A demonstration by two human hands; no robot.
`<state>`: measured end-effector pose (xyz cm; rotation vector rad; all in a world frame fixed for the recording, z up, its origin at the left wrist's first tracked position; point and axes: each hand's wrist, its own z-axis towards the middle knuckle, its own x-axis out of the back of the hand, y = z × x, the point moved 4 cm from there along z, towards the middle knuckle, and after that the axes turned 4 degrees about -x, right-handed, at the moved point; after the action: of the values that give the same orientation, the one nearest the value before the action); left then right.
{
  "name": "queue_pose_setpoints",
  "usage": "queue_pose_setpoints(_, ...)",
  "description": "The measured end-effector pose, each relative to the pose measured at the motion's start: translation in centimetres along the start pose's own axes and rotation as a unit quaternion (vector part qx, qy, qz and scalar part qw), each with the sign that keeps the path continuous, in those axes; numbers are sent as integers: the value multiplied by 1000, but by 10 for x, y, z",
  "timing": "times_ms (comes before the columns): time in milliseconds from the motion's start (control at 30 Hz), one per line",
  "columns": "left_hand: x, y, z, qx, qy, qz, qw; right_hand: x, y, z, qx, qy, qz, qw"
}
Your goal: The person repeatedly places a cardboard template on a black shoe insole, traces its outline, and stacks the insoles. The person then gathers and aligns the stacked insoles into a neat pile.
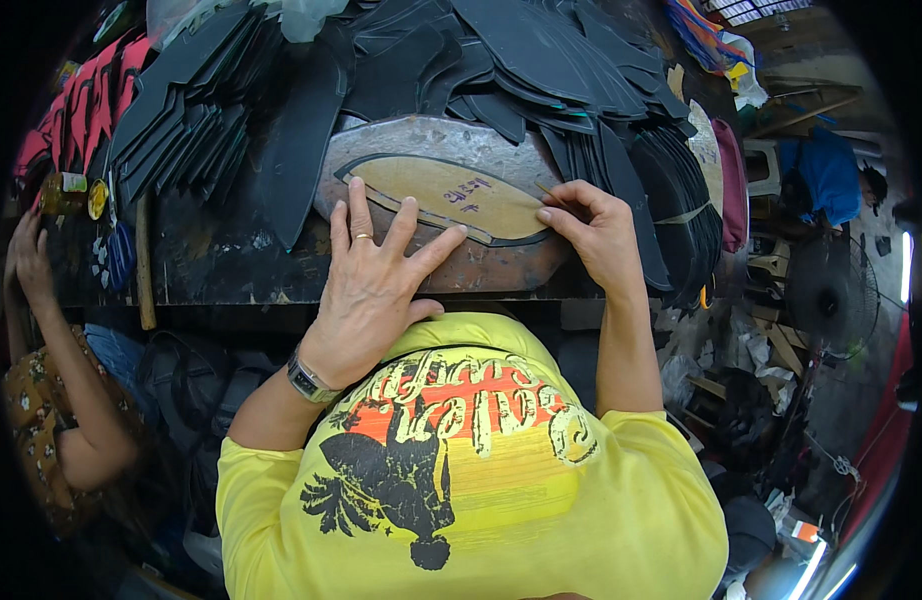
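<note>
A tan, leaf-shaped cardboard template (511,205) with handwriting on it lies over a black sheet piece (529,240), whose dark edge shows around it. Both rest on a worn, rounded board (436,137). My left hand (366,265), with a ring and a wristwatch, is spread open, its fingertips pressing on the template's near-left edge. At the template's right tip, my right hand (599,232) is closed in a pinch on a thin brownish stick-like tool (547,188). Its working end is too small to make out.
Stacks of black cut pieces (561,60) crowd the table's far side, with more fanned at left (186,110). Red pieces (86,105), a jar (63,193) and a wooden handle (145,260) lie left. A co-worker's hand (29,255) is far left. A fan (831,300) stands right.
</note>
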<state>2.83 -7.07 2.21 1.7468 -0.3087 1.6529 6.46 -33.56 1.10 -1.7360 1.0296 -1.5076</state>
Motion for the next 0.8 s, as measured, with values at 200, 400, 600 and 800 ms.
queue_pose_setpoints(200, -2, 0, -1, 1, 3, 0, 1000, -2, -4, 1, -1, -12, -8, 1000)
queue_pose_setpoints(400, -4, -1, -3, -6, 10, -1, 1000, -2, -5, -1, 12, -9, -27, 1000)
queue_pose_setpoints(600, -9, -2, -5, -4, 14, -4, 1000, -3, -3, -2, 13, -2, -26, 1000)
queue_pose_setpoints(800, -12, -4, -8, -6, 21, -21, 1000, -5, -2, -4, 13, 1, -16, 1000)
